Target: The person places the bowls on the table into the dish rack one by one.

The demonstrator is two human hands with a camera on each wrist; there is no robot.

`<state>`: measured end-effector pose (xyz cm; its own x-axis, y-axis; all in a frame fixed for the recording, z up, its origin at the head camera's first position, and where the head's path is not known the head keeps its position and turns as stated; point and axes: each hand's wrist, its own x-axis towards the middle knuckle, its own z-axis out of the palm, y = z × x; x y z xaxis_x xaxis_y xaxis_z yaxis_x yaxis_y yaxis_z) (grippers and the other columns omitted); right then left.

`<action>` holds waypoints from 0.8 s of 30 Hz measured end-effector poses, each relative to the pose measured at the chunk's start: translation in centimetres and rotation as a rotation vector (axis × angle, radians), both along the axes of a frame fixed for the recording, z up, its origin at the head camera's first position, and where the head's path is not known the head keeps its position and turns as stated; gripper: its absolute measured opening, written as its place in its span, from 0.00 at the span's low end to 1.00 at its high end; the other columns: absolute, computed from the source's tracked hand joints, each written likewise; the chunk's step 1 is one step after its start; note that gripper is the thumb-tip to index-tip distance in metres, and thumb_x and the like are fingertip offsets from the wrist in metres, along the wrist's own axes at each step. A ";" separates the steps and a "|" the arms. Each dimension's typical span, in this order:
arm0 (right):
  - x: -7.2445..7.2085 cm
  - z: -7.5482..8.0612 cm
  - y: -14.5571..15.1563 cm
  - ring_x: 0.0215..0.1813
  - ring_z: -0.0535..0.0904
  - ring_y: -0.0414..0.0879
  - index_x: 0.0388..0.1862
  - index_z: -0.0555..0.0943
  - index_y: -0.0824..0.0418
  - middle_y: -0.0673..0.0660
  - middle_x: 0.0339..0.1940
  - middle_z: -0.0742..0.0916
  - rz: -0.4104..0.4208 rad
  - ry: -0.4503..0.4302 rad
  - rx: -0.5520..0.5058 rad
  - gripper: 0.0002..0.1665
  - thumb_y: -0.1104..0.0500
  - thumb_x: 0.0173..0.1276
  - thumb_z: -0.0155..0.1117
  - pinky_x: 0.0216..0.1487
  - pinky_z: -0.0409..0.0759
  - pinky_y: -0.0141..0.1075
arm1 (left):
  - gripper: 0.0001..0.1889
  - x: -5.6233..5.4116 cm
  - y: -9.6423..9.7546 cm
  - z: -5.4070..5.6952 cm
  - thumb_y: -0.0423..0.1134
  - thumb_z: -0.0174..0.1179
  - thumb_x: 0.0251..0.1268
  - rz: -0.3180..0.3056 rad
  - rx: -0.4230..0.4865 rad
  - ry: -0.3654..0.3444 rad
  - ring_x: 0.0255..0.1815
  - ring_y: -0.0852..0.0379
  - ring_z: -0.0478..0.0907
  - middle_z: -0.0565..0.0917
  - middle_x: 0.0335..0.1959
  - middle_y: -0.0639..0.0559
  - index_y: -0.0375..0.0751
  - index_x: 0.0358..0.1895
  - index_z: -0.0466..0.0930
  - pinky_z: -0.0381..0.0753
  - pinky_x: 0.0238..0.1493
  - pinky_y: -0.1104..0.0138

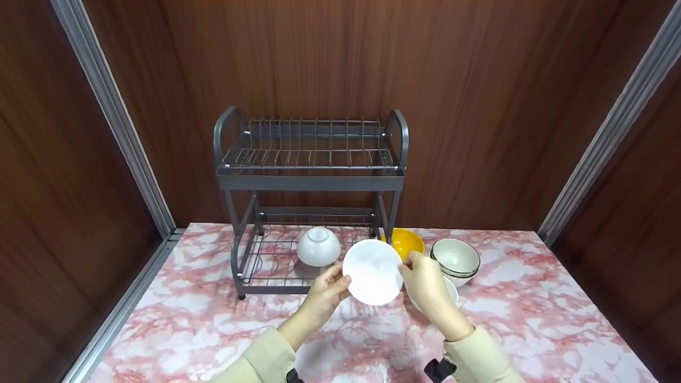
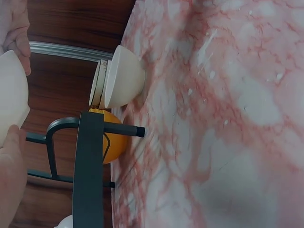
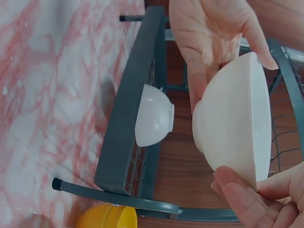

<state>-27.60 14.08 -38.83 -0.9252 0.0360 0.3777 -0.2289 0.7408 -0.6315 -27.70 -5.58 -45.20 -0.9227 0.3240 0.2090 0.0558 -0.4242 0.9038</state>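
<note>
A white bowl [image 1: 372, 272] is held up between both hands in front of the dish rack, its inside facing the head camera. My left hand [image 1: 325, 295] grips its left rim, thumb on the inner side and fingers behind. On the opposite rim, my right hand [image 1: 430, 284] pinches the edge between thumb and fingers. The right wrist view shows the held bowl [image 3: 232, 118] from the side, with its foot towards the rack. Another white bowl [image 1: 319, 247] sits upside down on the rack's lower shelf.
The two-tier dark grey dish rack [image 1: 311, 183] stands at the table's back. Beside its right leg is a yellow bowl [image 1: 408, 242]. Stacked bowls with dark rims [image 1: 456, 256] stand further right. A white bowl [image 1: 452, 290] lies partly hidden behind the right hand.
</note>
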 end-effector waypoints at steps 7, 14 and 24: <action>0.0 -1.0 -0.1 0.22 0.71 0.41 0.24 0.78 0.66 0.55 0.19 0.81 0.011 0.012 -0.100 0.05 0.67 0.59 0.62 0.24 0.71 0.28 | 0.35 0.4 0.1 -0.4 0.40 0.58 0.63 0.071 0.095 -0.076 0.45 0.66 0.79 0.80 0.45 0.59 0.21 0.66 0.54 0.76 0.55 0.71; 0.0 -2.3 -0.3 0.30 0.78 0.35 0.41 0.79 0.71 0.62 0.34 0.85 0.146 -0.058 -0.478 0.12 0.61 0.66 0.59 0.35 0.81 0.27 | 0.26 0.8 0.1 -0.3 0.37 0.54 0.65 0.112 0.206 -0.137 0.40 0.64 0.81 0.82 0.40 0.57 0.22 0.61 0.63 0.79 0.48 0.74; -0.1 -3.2 -0.4 0.44 0.80 0.40 0.59 0.61 0.75 0.52 0.41 0.82 0.467 -0.425 -1.046 0.26 0.56 0.73 0.43 0.49 0.79 0.32 | 0.12 1.0 0.0 -0.2 0.38 0.47 0.71 0.119 0.273 -0.209 0.39 0.63 0.80 0.81 0.37 0.54 0.34 0.47 0.75 0.80 0.48 0.72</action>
